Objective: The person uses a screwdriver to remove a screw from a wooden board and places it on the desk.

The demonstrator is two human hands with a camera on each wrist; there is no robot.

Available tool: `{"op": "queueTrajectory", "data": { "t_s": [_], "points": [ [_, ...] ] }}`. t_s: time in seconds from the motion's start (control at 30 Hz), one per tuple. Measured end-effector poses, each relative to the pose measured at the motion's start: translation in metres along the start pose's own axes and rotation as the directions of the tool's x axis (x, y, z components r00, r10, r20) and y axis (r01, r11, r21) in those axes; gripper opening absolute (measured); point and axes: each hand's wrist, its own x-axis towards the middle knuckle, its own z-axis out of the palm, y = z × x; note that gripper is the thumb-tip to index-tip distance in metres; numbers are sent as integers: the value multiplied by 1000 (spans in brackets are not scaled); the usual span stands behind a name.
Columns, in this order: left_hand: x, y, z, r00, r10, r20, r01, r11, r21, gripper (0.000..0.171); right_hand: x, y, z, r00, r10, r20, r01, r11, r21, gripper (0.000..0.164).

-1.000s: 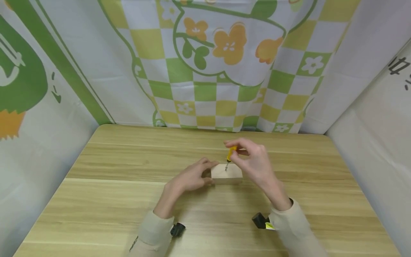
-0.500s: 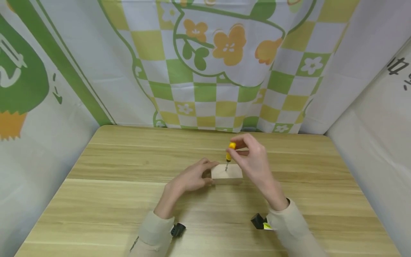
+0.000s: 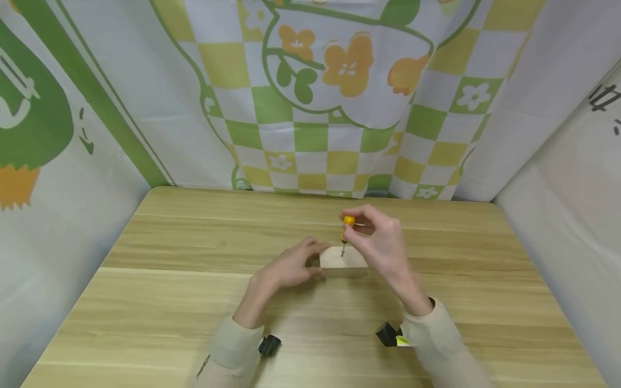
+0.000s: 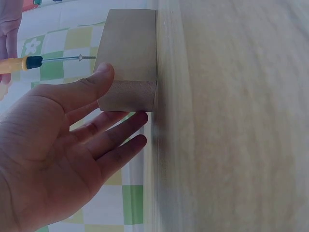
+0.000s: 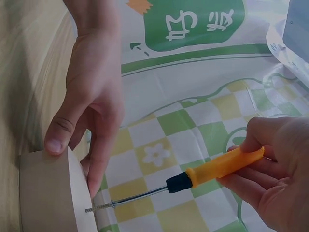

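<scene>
A pale wooden block [image 3: 332,260] lies on the table, its left end gripped by my left hand [image 3: 286,267]. In the left wrist view the thumb presses the block's near side, and other fingers reach behind its end. My right hand [image 3: 385,245] pinches the yellow handle of a screwdriver [image 5: 217,166] between thumb and fingers. The shaft runs down to the head of a screw [image 5: 100,208], which stands in the block's top face with much of its thread showing. In the left wrist view the screw [image 4: 87,57] and shaft are nearly in line.
The wood-grain table [image 3: 170,312] extends around both hands. A patterned curtain [image 3: 310,134] hangs along its back edge, with white cloth sides left and right. Black wrist cameras [image 3: 269,346] sit at both sleeves, low over the table.
My right fingers have shifted around the screwdriver handle, and the handle now stands more upright. The left hand and the block stay nearly where they were.
</scene>
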Motion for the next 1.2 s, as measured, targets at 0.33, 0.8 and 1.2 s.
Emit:
{"op": "queueTrajectory", "data": {
  "t_s": [0.33,0.8,1.2],
  "points": [
    [0,1,-1,1000,11,-5,-11,1000,12,65,-2,1,1,1000,0,31,1,1000,-14,24],
    [-1,2,-1,1000,3,4,-3,1000,7,65,-2,4,-1,993,-92,-74,75,976,-206,27],
    [0,1,-1,1000,11,-2,-11,1000,1,64,-2,3,0,997,-42,-62,35,994,-102,25]
  ]
}}
